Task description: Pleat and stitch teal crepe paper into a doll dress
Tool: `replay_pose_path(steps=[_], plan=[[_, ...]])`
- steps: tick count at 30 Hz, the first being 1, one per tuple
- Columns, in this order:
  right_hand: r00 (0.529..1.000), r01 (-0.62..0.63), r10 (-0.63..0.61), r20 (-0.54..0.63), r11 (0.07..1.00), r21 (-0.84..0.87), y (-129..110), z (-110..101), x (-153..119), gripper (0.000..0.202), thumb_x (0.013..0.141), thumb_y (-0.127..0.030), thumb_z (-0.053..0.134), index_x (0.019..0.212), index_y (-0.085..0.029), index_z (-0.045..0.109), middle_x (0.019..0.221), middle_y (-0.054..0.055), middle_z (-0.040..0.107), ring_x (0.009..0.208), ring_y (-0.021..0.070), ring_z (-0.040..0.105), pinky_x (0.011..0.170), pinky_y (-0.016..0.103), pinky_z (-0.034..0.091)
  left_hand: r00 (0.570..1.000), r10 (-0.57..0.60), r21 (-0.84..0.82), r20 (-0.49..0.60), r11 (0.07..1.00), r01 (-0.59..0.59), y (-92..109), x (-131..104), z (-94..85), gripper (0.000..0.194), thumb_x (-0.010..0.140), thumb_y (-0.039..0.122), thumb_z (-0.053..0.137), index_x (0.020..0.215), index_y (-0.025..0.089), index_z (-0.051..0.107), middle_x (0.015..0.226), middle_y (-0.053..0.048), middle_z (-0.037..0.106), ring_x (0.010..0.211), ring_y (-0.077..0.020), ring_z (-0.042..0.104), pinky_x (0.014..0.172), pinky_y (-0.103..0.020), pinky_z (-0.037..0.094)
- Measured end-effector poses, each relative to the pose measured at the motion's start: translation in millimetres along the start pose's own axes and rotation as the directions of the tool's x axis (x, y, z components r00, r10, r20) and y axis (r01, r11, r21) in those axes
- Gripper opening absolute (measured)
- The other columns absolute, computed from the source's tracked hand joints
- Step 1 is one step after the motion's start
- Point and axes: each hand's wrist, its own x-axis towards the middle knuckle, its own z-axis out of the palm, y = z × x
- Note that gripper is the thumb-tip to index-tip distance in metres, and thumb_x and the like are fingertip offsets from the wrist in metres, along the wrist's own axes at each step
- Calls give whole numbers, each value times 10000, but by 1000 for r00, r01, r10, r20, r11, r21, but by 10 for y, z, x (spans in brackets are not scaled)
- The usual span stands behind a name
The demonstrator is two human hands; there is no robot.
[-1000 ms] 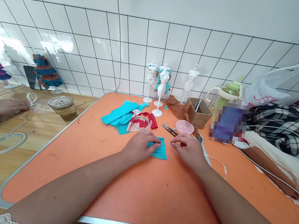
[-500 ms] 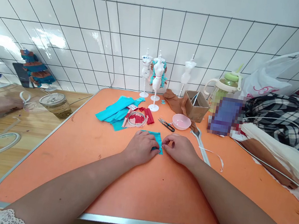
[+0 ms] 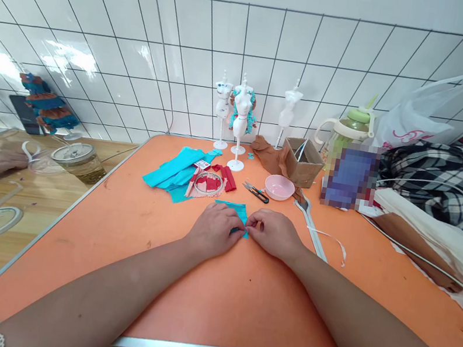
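A small turquoise cloth piece [image 3: 239,209] lies on the orange table [image 3: 195,286] in front of me. My left hand [image 3: 216,227] rests over its left part, fingers curled together at the cloth's near right edge. From the right, my right hand [image 3: 272,232] pinches that edge, its fingertips nearly touching those of the left. Part of the cloth is hidden under my left hand. Beyond the hands are black thread snips [image 3: 256,192], a pink bowl [image 3: 279,187] and a round hoop [image 3: 208,184] on red fabric.
Turquoise fabric strips [image 3: 176,173] lie left of the hoop. White mannequins [image 3: 242,110] and a cardboard box [image 3: 301,164] stand behind. Right are a zipper [image 3: 313,229] and plaid cloth [image 3: 430,180]. Another person's hand [image 3: 3,159] is at far left, near a jar [image 3: 80,163].
My right hand has moved slightly left, closer to my left hand at the cloth's edge. The whole view has shifted a little.
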Motion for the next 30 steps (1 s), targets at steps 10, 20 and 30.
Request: replay_pose_path(steps=[10,20,30], plan=[[997,3,-4,78,1000,8,26,-6,-8,118,813,-270,578,809,-270,696,855,-38,672,740,118,570,600,230,330,1000,8,-50,-2,999,-8,-47,-9,67,178,864,312,545,867,222,698,808,-40,674,841,-201,559,771,-345,380],[997,-76,74,30,996,54,1,14,18,107,781,-258,577,781,-239,682,841,-29,678,699,116,566,591,230,347,1000,21,-30,-9,999,-22,0,-31,-5,187,871,305,525,839,257,703,834,-16,687,831,-187,556,856,-373,341],[994,-48,46,103,999,24,-3,3,11,111,785,-253,580,770,-249,690,822,-34,674,700,117,561,576,227,329,999,-46,-30,-14,999,45,46,-53,12,194,883,295,514,833,268,699,786,1,681,804,-177,585,1037,-532,128]])
